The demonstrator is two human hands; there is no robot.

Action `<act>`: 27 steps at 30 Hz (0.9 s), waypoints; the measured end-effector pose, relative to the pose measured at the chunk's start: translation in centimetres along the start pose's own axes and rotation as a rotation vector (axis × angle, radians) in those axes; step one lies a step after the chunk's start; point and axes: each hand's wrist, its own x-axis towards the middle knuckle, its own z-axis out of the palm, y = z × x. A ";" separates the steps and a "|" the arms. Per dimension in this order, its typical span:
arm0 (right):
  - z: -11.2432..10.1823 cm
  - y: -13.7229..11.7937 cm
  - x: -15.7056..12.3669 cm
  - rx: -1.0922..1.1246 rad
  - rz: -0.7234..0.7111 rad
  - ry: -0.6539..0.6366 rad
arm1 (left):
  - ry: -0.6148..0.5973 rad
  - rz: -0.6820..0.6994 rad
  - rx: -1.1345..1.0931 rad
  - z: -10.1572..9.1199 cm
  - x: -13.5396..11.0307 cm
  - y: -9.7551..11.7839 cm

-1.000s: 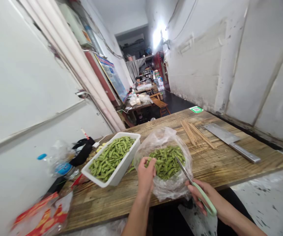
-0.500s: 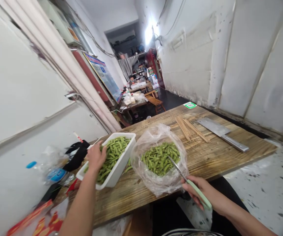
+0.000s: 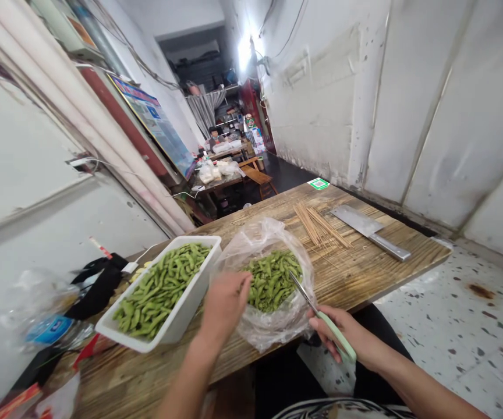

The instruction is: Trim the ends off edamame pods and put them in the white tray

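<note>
My right hand (image 3: 339, 333) is wrapped around pale green-handled scissors (image 3: 332, 329), whose metal blades point over the soybean pods (image 3: 273, 282) in a clear plastic bag (image 3: 255, 235). At the bag's left side is my left hand (image 3: 227, 299), slightly blurred, with its fingers curled together near the pods. Whatever those fingers may hold is hidden. Left of that hand, a white plastic tray (image 3: 168, 334) stands on the wooden table (image 3: 339, 285), filled with more green pods (image 3: 164, 285).
Thin wooden skewers (image 3: 316, 224) and a cleaver (image 3: 369, 230) lie beyond the bag to the right. A plastic bottle (image 3: 50, 330) and a black bag (image 3: 98, 279) sit at the left. Farther back, a person (image 3: 215, 137) is at another table.
My left hand has come off the pods in the white tray and moved right to the plastic bag. My right hand keeps the scissors over the bag. The view has shifted somewhat.
</note>
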 end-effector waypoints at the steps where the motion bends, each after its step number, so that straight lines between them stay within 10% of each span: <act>1: 0.0 0.0 0.0 -0.002 -0.007 0.000 | -0.072 0.003 -0.032 1.2 0.2 1.5; 8: 0.0 -0.1 -0.8 -0.040 -0.022 -0.053 | -0.301 -0.141 0.025 5.9 1.9 3.7; 17: 0.1 -0.3 -0.1 -0.013 -0.055 -0.121 | -0.220 -0.443 -0.804 5.4 0.4 4.4; 27: 0.6 -1.6 -0.1 0.002 -0.020 -0.078 | -0.297 -0.578 -1.076 5.2 -0.1 5.2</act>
